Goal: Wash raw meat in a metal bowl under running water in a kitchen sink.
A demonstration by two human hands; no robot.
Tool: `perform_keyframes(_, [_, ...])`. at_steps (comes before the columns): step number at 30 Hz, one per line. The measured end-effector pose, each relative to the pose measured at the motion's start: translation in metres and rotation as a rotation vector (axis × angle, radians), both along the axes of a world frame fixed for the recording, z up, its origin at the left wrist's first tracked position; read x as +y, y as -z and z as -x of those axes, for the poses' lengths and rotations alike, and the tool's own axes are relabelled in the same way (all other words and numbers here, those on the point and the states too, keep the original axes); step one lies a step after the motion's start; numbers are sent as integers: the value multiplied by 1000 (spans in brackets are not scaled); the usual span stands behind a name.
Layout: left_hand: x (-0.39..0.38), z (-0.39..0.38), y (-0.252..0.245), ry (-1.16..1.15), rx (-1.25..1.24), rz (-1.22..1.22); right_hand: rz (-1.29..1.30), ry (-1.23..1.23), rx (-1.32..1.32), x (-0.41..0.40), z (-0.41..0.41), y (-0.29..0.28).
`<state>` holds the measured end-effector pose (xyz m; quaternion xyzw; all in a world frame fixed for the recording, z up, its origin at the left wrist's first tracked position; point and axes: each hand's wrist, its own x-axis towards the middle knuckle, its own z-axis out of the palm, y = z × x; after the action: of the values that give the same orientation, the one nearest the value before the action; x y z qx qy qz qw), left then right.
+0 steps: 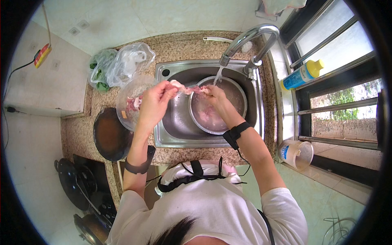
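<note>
A strip of raw meat (pixel 190 89) is stretched between my two hands above the sink. My left hand (pixel 157 99) pinches its left end, near the rim of a clear plastic bowl (pixel 124 82) that holds more raw meat pieces (pixel 133 103). My right hand (pixel 216 95) grips the other end, over a round metal basin (pixel 246 105) in the steel sink (pixel 176 131). Cloudy pinkish water fills the basin, with pale meat (pixel 208 116) under the surface. Water runs from the chrome faucet (pixel 224 60) into the basin, just behind my right hand.
Plastic bags (pixel 131 62), one with leafy greens (pixel 100 78), lie behind the bowl. A round dark-rimmed board (pixel 111 133) sits left of the sink, and a black wok (pixel 72 183) is on the stove. A brush (pixel 246 46), a yellow-capped bottle (pixel 301 75) and a plastic tub (pixel 295 154) stand around.
</note>
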<state>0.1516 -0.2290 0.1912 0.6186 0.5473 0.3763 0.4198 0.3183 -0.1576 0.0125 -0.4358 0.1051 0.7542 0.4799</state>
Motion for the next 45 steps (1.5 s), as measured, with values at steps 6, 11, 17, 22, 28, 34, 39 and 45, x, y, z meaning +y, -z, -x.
perform_keyframes(6, [-7, 26, -46, -130, -57, 12, -36, -13, -149, -7, -20, 8])
perform_keyframes(11, [-20, 68, -63, -348, 28, -179, -128, -510, -562, -16, -48, 20])
perform_keyframes(17, [-19, 100, -38, -422, 156, 36, -1153, -1334, -1388, -34, -67, 134])
perform_keyframes(22, [-17, 82, -9, -366, 462, 58, -1187, -2215, -1548, -59, -32, 101])
perform_keyframes(28, [16, 31, 38, -44, 185, 100, -1526, -1560, -1030, -63, -40, 121])
perform_keyframes(34, [34, -29, 111, 190, 328, 143, -860, -1753, -1614, -44, -45, 104])
perform_keyframes(39, [48, -62, 151, 295, 440, 371, -387, -1093, -1092, -12, -56, 31])
perform_keyframes(45, [60, -100, 181, 217, -234, 634, -430, -610, -922, -28, -46, -29])
